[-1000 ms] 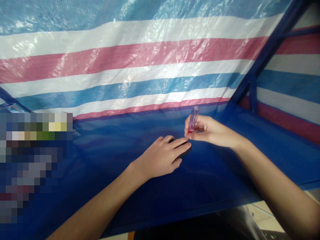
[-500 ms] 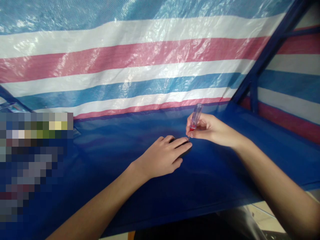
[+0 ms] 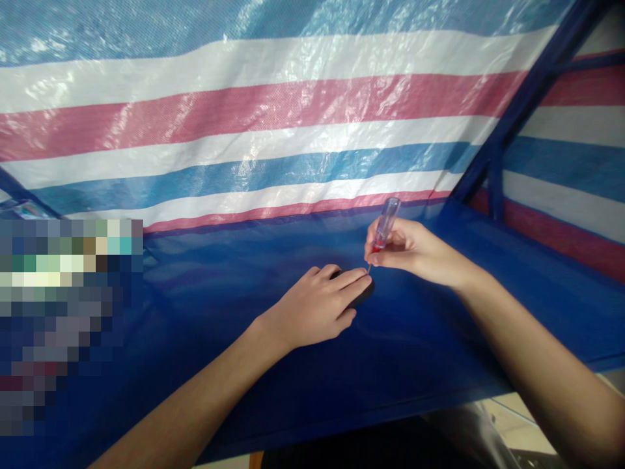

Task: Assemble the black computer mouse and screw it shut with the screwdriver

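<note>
A dark, rounded object that looks like a computer mouse (image 3: 362, 294) lies on the blue surface, mostly covered by my left hand (image 3: 325, 303). That hand grips it from above, its fingers laid across the top and the thumb along the near side. In a pinch, my right hand (image 3: 396, 251) holds a screwdriver (image 3: 387, 221) with a clear handle and a red collar. The handle leans up and to the right, while the thin shaft points down to the far right end of the mouse, by my left fingertips. Exactly where the tip sits is hidden.
The blue covered tabletop (image 3: 312, 384) reaches toward me. Behind it hangs a striped plastic sheet (image 3: 273, 117) in red, white and blue, with a dark blue frame bar (image 3: 508, 117) on the right. A pixelated area covers the left side.
The screwdriver's handle has risen slightly and leans more to the right. My left fingertips have drawn back a little, showing more of the mouse's end.
</note>
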Demonstrator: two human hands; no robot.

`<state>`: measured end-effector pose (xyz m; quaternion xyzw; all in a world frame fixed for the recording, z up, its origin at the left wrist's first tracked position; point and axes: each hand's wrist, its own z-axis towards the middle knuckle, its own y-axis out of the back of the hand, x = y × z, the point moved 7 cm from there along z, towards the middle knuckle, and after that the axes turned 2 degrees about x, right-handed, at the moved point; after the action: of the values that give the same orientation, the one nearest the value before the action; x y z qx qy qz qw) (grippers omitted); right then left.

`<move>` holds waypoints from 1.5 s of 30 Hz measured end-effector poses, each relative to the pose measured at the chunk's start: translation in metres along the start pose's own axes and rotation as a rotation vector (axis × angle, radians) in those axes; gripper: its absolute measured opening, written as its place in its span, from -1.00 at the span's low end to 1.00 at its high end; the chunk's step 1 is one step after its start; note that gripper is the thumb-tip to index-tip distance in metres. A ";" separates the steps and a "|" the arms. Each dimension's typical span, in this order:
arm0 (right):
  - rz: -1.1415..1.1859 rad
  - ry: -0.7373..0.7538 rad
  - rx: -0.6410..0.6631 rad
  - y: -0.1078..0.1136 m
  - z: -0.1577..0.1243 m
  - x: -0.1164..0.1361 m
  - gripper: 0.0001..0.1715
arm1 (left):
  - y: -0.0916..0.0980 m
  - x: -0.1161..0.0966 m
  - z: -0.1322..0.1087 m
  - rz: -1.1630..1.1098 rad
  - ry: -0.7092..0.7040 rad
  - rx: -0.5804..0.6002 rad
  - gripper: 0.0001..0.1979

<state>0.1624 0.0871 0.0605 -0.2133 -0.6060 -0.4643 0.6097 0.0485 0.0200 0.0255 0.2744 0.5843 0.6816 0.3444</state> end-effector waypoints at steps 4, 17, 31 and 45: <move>0.003 -0.008 -0.012 0.000 0.000 0.000 -0.73 | -0.001 0.000 0.000 -0.008 0.002 0.001 -0.51; 0.032 -0.011 -0.015 0.000 0.000 -0.001 -0.72 | -0.001 0.000 0.000 -0.001 0.003 0.000 -0.52; 0.002 -0.008 -0.008 0.000 0.001 -0.003 -0.72 | 0.000 -0.001 0.000 0.001 0.000 -0.001 -0.52; 0.009 -0.015 -0.003 -0.001 0.000 -0.001 -0.72 | 0.002 -0.001 0.000 0.009 -0.002 0.005 -0.54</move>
<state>0.1615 0.0871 0.0588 -0.2205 -0.6088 -0.4610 0.6068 0.0490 0.0191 0.0274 0.2787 0.5843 0.6814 0.3414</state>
